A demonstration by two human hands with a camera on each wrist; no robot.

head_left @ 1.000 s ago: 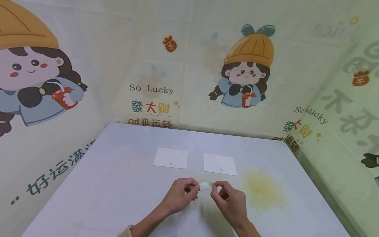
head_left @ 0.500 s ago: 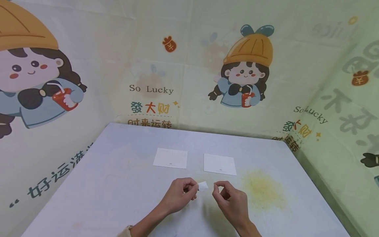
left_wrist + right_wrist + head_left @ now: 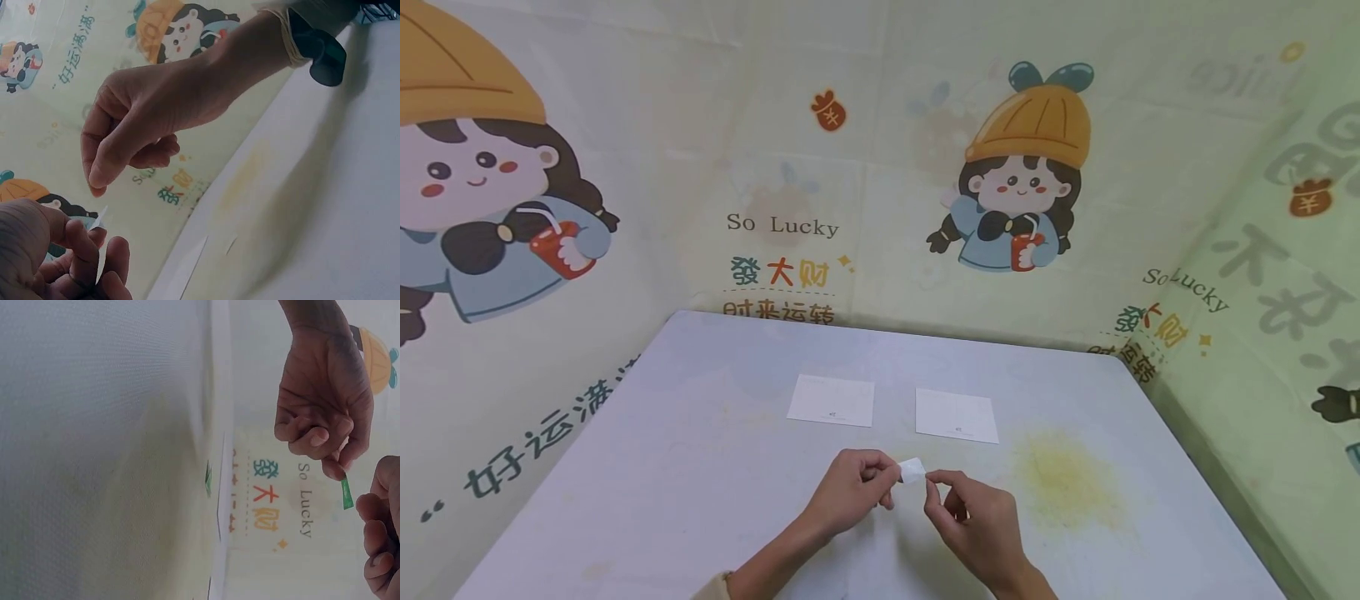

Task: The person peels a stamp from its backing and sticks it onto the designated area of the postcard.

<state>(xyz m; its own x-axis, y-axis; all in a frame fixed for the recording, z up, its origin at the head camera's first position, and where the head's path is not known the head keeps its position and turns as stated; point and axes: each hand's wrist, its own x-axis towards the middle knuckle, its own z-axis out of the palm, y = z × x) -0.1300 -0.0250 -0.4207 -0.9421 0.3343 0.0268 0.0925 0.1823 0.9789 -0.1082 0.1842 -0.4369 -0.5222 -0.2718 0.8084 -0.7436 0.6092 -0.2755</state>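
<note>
A small piece (image 3: 912, 471), white on top in the head view, is pinched at its left end by my left hand (image 3: 853, 492). The right wrist view shows a green face on this piece (image 3: 347, 492). Close by its right corner are the curled thumb and index fingertips of my right hand (image 3: 977, 512). From the left wrist view, a narrow gap lies between those fingertips and the tip of the piece (image 3: 102, 215); nothing shows between them. Both hands are above the white table (image 3: 647, 475).
Two white cards, one left (image 3: 831, 400) and one right (image 3: 957, 415), lie flat beyond the hands, each with small print near its lower edge. A yellow stain (image 3: 1067, 479) marks the table at right. Cartoon-printed cloth (image 3: 880, 167) hangs around the table.
Right fingertips first held the piece's other end, then moved off it to the right, and are now back close at its corner. The left hand stayed nearly in place, keeping its pinch.
</note>
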